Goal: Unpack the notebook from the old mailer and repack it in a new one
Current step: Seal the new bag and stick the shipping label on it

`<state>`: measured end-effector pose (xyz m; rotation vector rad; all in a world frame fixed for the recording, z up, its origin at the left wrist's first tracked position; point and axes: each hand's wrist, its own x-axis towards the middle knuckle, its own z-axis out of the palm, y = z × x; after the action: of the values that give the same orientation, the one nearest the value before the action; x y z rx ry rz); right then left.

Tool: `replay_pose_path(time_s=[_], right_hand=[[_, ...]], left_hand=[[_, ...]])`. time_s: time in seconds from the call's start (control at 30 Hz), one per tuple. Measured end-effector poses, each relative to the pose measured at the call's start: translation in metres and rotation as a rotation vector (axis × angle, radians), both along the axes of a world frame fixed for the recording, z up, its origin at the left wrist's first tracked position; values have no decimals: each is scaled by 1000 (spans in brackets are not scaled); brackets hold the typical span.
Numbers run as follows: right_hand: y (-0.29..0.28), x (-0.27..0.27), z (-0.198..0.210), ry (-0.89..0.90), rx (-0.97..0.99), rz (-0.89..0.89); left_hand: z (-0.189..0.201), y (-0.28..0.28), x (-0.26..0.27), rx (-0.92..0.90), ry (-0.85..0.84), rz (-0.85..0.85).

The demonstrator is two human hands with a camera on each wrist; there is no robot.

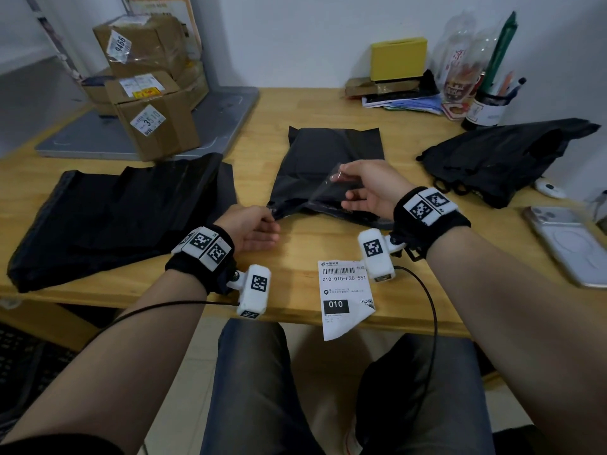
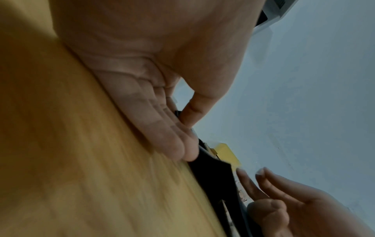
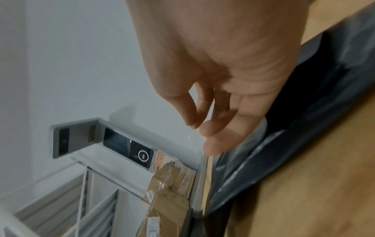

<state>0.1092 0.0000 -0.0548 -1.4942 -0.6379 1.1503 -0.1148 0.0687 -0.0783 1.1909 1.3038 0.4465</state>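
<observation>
A black poly mailer (image 1: 328,149) lies flat in the middle of the wooden table, its mouth toward me. My left hand (image 1: 262,221) pinches the near left corner of the mailer (image 2: 213,173) between thumb and fingers. My right hand (image 1: 348,182) hovers over the near end of the mailer and pinches one end of a clear film strip (image 1: 315,188) between thumb and forefinger. The strip runs slanting down to the left corner. In the right wrist view the film (image 3: 239,149) hangs below my fingertips (image 3: 211,129). No notebook is in sight.
A stack of black mailers (image 1: 121,218) lies at the left and crumpled black bags (image 1: 502,156) at the right. A white shipping label (image 1: 346,297) overhangs the front edge. A phone (image 1: 571,244) lies at the far right. Cardboard boxes (image 1: 147,87) stand on a grey tray at the back left.
</observation>
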Motion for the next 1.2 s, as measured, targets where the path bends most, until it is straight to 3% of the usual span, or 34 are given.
replay_pose_path(time_s=[0.4, 0.47, 0.53, 0.67, 0.77, 0.87, 0.93, 1.2], right_hand=[[-43, 32, 7, 471, 301, -262], [-49, 34, 11, 282, 236, -283], [-54, 38, 13, -38, 147, -263], [-62, 45, 12, -704, -57, -71], [-70, 48, 9, -961, -193, 114], [-76, 52, 8, -1064, -392, 299], [-79, 54, 7, -1087, -437, 298], [-90, 60, -2, -634, 15, -17]], left_hand=[[2, -6, 4, 11, 52, 26], [2, -7, 4, 15, 60, 26], [1, -8, 5, 22, 65, 31], [0, -8, 8, 26, 65, 39], [-1, -7, 8, 27, 71, 47], [-3, -5, 8, 35, 75, 54], [-4, -5, 8, 40, 74, 53], [-5, -5, 8, 44, 70, 67]])
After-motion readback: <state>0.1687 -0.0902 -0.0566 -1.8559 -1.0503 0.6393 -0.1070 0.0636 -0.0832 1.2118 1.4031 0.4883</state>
